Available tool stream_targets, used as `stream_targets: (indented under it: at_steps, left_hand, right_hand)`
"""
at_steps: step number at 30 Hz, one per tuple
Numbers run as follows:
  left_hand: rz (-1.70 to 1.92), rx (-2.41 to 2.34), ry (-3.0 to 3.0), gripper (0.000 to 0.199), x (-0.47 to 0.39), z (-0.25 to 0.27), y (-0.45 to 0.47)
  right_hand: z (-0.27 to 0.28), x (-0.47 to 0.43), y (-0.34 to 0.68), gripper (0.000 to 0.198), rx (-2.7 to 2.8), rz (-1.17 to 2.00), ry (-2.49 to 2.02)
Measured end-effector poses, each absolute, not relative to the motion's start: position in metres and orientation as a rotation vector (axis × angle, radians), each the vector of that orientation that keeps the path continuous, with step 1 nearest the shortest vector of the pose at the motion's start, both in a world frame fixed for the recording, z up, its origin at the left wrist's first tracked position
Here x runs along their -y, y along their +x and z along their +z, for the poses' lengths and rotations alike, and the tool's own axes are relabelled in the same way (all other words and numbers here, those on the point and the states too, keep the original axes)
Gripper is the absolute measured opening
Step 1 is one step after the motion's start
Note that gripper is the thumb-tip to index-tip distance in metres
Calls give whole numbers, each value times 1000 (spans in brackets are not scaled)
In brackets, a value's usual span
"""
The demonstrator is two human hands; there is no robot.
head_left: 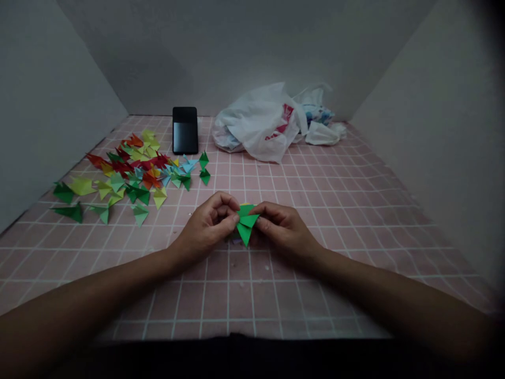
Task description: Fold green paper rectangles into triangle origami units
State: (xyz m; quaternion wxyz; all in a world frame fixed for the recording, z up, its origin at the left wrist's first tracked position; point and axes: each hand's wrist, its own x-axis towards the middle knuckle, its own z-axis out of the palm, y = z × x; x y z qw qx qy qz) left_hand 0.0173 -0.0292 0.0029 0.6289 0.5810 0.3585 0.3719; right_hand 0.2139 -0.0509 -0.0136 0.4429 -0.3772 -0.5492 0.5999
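Between my two hands is a green folded paper point(246, 225), a layered triangular shape with one point facing down toward me. My left hand point(215, 221) pinches its left corner between thumb and fingers. On the opposite side, my right hand point(282, 226) grips the right corner the same way. Something yellowish shows in a thin strip just behind the green paper, and a pale bit lies under it; I cannot make out what either is. To the left lies a spread of small folded paper pieces point(136, 166) in red, orange, yellow, light blue and several greens.
A black phone point(185, 130) stands behind the paper pieces. White plastic bags point(260, 123) sit crumpled against the back wall, one with red print. The table is covered by a pink cloth with a white grid point(335, 210). Pale walls point(437, 121) enclose the back and both sides.
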Motion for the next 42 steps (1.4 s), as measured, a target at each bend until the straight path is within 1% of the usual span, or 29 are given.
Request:
stream_targets:
  at_steps: [3,7,11,14,17,21,30,33,37,42]
  left_hand:
    - [831,-848,1349,18,29,4,17]
    - [796,-856,1380,22,29,4,16]
    - [765,-845,1394,21,27,2,15]
    - [738,-823,1409,20,25,0,14]
    - [732,-800,1434,18,23,1,13]
    - [670,-802,1408,19,22,5,12]
    - [481,-914,1353,23,17,5,13]
    - [475,-899,1327,24,16,5,13]
    - [468,-895,1337,24,18,5,13]
    - [470,-896,1368,26,21,6,12]
  right_hand:
    - [-12,51,216,13,1602,1260,-1014]
    - [-12,52,217,20,1787,1118,-1034]
    - [-11,51,217,12,1816,1017,-1014]
    - [-10,50,217,12,1817,987,-999]
    - [-9,50,219,18,1847,1031,-1001]
    - [-8,51,220,24,1787,1171,-1031]
    - [-10,51,218,20,1659,1297,-1058]
    - [-9,50,219,24,1571,1413,-1041]
    - [-6,49,220,35,1529,1469,-1003]
    - [-9,49,218,31,1465,1537,-995]
